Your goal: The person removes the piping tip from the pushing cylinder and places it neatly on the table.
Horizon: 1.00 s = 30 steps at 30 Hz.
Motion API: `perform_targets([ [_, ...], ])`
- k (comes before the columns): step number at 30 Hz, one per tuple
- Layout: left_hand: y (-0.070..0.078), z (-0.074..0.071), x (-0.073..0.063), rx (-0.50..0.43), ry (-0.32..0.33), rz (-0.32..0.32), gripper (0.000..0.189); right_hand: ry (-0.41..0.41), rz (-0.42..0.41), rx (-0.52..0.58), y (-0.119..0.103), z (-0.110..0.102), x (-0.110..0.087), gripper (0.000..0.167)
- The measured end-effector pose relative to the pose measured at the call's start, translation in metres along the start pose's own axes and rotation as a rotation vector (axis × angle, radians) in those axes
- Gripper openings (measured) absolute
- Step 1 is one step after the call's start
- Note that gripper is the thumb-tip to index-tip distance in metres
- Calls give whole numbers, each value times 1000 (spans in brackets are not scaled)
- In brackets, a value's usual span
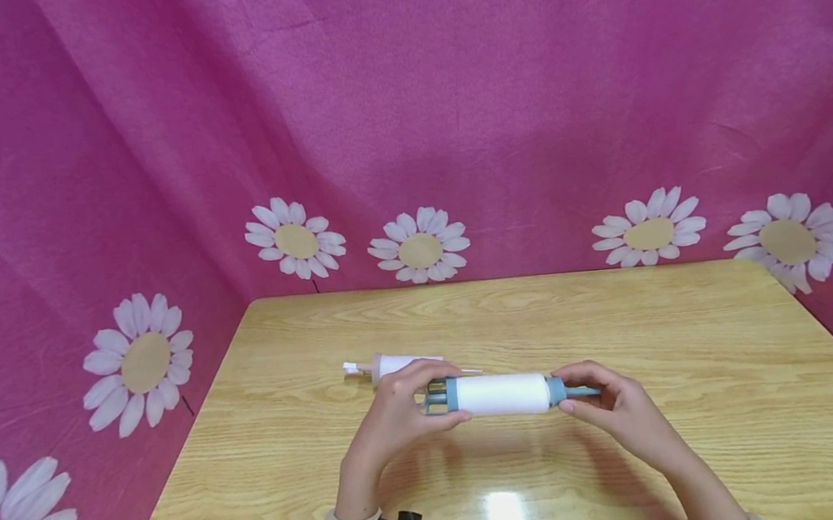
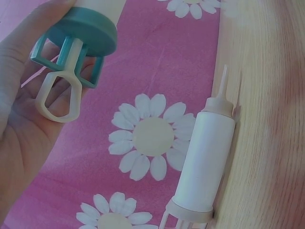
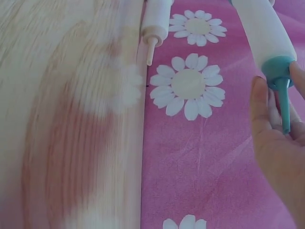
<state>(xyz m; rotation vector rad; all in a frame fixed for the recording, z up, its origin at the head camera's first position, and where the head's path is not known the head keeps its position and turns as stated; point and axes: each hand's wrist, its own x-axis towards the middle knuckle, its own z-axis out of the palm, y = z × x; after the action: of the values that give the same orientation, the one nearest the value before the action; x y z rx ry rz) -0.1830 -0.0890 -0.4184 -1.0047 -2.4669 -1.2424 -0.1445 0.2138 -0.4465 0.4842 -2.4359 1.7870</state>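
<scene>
Both hands hold a white icing syringe (image 1: 503,394) with teal end fittings level above the table. My left hand (image 1: 401,408) grips its teal handle end, thumb and fingers at the collar. In the left wrist view, that teal collar (image 2: 90,31) has finger loops, and a pale plunger ring (image 2: 71,98) sticks out below. The fingers and thumb of my right hand (image 1: 622,407) pinch the teal nozzle cap (image 3: 278,69) at the other end; its thin tip points into the palm. A second syringe (image 2: 202,164), white with beige fittings, lies behind the left hand, partly hidden in the head view.
The wooden table (image 1: 294,473) spreads under both hands. A pink cloth (image 1: 447,106) printed with daisies hangs behind the table and along its left side. Light reflects off the tabletop near the front.
</scene>
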Motion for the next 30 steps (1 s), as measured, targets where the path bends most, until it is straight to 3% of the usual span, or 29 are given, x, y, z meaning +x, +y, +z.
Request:
perform_targets([
  [4,0,0,0,2,7,7,44,6,-72,21,1,1,0,34],
  [9,-1,0,0,-3,9,15,44,0,-89,75,3,3,0,38],
  [14,-1,0,-1,-5,13,15,44,12,-7,50,3,2,0,31],
  [19,0,0,-1,-14,6,3,45,-46,74,89,1,3,2,31],
  [26,0,-1,-2,-14,-7,-1,46,-63,119,85,0,2,2,28],
  [30,-1,-1,-3,1,-2,-1,46,-52,103,42,-1,2,2,28],
])
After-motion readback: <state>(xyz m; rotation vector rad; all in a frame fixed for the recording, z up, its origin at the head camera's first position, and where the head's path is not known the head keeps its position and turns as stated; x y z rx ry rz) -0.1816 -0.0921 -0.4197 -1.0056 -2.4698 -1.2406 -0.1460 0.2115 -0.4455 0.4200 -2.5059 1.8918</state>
